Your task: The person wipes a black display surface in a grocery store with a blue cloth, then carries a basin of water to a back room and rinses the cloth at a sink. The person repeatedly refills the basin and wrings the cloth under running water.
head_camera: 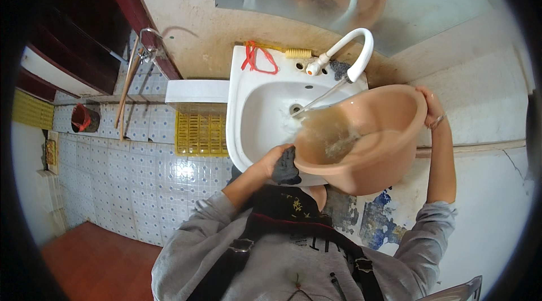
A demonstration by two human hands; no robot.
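Note:
A large orange-pink plastic basin (377,169) is tilted over the white ceramic sink (254,102), its left rim lowest. Murky water inside it reaches that lower rim and spills into the sink. My left hand (275,161) grips the lower left rim, with a dark grey cloth (287,167) bunched in the same hand. On the raised far side, my right hand (431,104) holds the basin's rim, its fingertips partly hidden. Above the sink curves a white gooseneck faucet (363,53), and a thin stream runs from its spout towards the drain (296,109).
Along the sink's back ledge lie a red plastic string (258,58), a yellow brush (297,53) and a dark scouring pad (339,69). A mirror (313,0) hangs behind. Left of the sink are a yellow plastic crate (200,133), wooden sticks (127,85) and a bucket (86,119).

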